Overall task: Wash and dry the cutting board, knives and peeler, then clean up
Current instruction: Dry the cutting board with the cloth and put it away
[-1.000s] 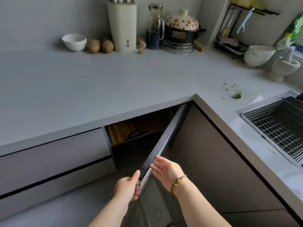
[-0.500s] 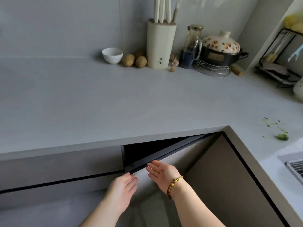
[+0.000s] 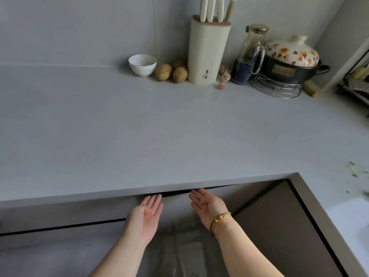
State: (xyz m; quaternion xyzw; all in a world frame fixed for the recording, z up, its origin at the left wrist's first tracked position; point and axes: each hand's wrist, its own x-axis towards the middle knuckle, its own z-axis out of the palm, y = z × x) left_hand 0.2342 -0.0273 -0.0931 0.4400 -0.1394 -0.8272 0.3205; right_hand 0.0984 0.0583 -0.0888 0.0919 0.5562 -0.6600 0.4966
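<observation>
Door [image 3: 175, 204] stands straight ahead of the fingertips, its top edge running left to right just under the counter [image 3: 139, 189], with a thin dark gap above it. On it the left hand [image 3: 145, 216] and right hand [image 3: 207, 204] press flat, fingers straight and close together, the right reaching slightly farther forward. Knives [image 3: 211, 9] stand in the block [image 3: 207, 54], well beyond the fingertips.

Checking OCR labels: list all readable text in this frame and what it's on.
"張小泉", printed vertically, on the knife block; the small mark beside it is too small to read.
Label on the pot: blurred, unreadable.
No other text is visible.
</observation>
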